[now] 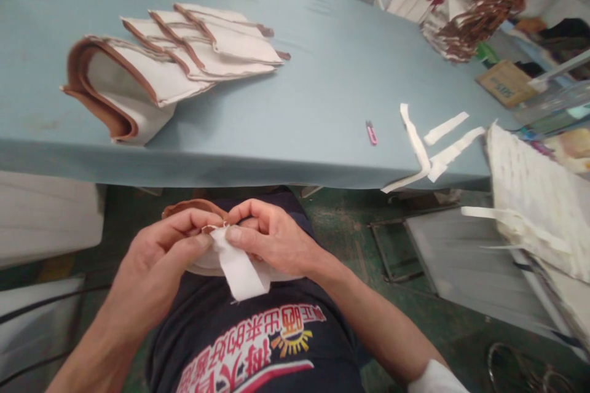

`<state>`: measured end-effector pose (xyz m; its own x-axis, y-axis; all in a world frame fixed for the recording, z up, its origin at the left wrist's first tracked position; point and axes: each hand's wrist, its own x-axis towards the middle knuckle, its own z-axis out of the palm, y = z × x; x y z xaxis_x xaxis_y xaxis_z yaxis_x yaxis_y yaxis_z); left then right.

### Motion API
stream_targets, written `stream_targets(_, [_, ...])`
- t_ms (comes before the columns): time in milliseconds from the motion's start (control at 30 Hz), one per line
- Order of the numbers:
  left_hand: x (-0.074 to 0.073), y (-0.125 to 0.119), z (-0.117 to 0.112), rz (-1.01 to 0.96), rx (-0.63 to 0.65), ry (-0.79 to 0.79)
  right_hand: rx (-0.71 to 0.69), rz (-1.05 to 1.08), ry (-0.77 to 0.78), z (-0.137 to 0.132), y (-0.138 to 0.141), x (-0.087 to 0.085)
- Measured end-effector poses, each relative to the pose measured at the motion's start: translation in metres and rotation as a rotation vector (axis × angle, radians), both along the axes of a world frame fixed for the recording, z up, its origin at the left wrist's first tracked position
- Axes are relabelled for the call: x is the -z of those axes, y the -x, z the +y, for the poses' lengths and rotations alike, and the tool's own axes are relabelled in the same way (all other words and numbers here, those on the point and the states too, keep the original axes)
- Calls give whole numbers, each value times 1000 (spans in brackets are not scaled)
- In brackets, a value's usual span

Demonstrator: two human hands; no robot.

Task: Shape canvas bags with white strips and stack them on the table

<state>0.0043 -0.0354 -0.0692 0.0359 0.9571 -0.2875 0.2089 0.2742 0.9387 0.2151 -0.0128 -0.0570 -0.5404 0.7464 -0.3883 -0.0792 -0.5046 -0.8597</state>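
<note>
Above my lap, my left hand (168, 245) pinches the edge of a white cloth piece (203, 267) with brown trim (193, 206). My right hand (271, 236) is closed close beside it, its thumb pressing a white fabric strip (244, 276) against that edge. The strip's free end hangs down towards my shirt. Both sets of fingertips nearly meet, and much of the cloth piece is hidden behind the hands.
On the blue-covered table (276, 129) lie overlapping white cloth pieces with brown edging (221, 43), pink thread snips (371, 133) and several white strips (417, 141). A bundle of cloth (479, 12) is at the back right. White material (539, 196) rests on the right.
</note>
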Motion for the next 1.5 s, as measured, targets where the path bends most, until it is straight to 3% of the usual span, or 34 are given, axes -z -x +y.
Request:
stream_targets(133, [-12,2,1,-143,48,60,-30,-20,-105,1,-6,-7])
stream_targets(267, [-29,2,6,-141,91,38,81,-179,-557,9,-11,-12])
stream_targets(333, [-35,6,7,-124,104,27,21,-222,-769,15,-13,-16])
stream_targets(400, [-39,10,7,-106,114,16,-102,-245,-864,22,-15,-21])
stream_targets(533, [-41,15,7,-99,146,28,-229,-318,-1022,33,-18,-30])
stream_targets(700, [-37,17,9,-73,160,65,-238,-499,-1490,37,-20,-31])
stream_targets(800, [-36,16,12,-45,170,101,-208,-618,-1660,36,-18,-31])
stream_targets(867, [-37,14,14,-49,165,100,-237,-671,-1663,35,-17,-34])
stream_targets(1133, [-43,6,14,-75,180,76,-455,-697,-1392,37,-17,-43])
stream_targets(1367, [-39,4,13,-80,159,116,-460,-725,-1392,34,-11,-46])
stream_targets(1500, [-36,3,15,-47,156,126,-386,-790,-1412,33,-1,-35])
